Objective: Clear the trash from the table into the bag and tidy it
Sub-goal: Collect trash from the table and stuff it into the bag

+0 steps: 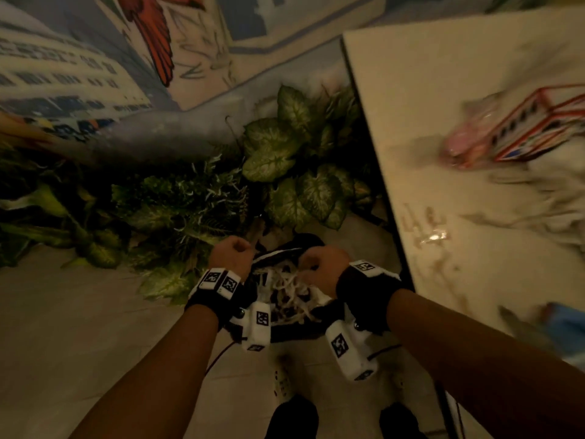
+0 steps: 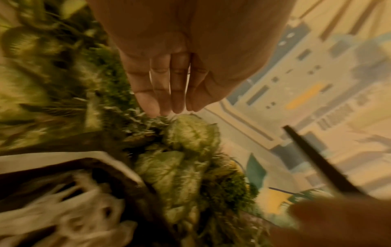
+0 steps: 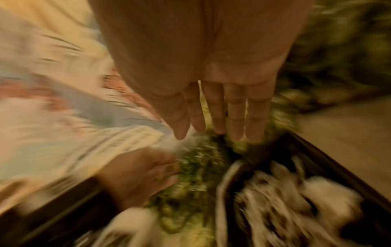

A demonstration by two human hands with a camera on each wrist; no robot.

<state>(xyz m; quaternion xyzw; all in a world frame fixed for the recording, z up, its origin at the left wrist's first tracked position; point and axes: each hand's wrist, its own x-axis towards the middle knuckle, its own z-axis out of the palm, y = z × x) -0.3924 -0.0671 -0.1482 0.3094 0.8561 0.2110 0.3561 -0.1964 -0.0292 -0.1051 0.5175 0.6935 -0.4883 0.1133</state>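
Person is standing over bag (image 1: 294, 299) on floor, just left of table (image 1: 443, 128). Left hand (image 1: 232, 256) and right hand (image 1: 323, 264) look fisted overhead but flat-fingered in wrist views; grip can't be told. Bag is looking full w/ white scraps; box (image 1: 544, 125) is lying on table. Risk: overfilling, spill onto floor.

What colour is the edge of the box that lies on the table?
Red: the box has red edges on white sides, seen best in the head view, though blurred.
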